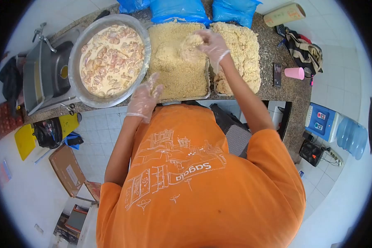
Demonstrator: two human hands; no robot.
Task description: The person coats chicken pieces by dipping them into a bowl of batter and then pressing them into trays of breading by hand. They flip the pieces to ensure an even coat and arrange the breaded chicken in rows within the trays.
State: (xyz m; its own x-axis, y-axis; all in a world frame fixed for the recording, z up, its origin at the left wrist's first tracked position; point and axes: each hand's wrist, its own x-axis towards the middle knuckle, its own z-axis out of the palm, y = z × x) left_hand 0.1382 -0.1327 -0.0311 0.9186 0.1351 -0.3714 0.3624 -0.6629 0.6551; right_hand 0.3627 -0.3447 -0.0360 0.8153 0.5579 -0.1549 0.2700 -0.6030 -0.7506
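Observation:
My right hand (213,44), in a clear plastic glove, is closed on a crumb-coated piece (193,41) above the back right part of the crumb tray (180,78). My gloved left hand (145,98) is at the tray's front left corner, beside the basin's rim, its fingers apart with crumbs stuck on them. To the left, a large metal basin (75,82) holds raw meat pieces (111,58) in a pale batter. On the right stands a second tray piled with breaded pieces (242,53).
Blue plastic bags (180,10) line the back edge. A sink (62,74) with a faucet (43,37) is at the left. Right of the trays are a phone (277,75), a pink cup (294,73), a roll (284,15) and a bag (304,53). Scissors (70,108) lie at the front edge.

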